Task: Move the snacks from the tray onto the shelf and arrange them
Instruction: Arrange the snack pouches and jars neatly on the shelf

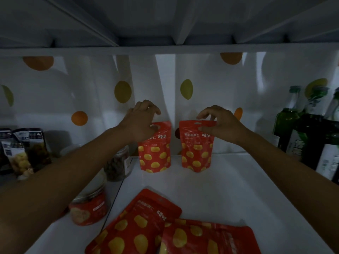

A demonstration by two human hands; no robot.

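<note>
Dimly lit white shelf (238,182) holds upright pouches (155,155); dotted curtain (91,92) behind

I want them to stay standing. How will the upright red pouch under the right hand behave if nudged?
The upright red pouch stands on a narrow base, so it probably tips easily. The right hand pinches just its top edge, suggesting it is light. Its glossy film may slide on the smooth shelf.

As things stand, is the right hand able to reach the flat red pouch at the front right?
Likely yes, once it lets go: the right hand pinches a standing pouch, and only bare shelf lies before the flat pouch.
</note>
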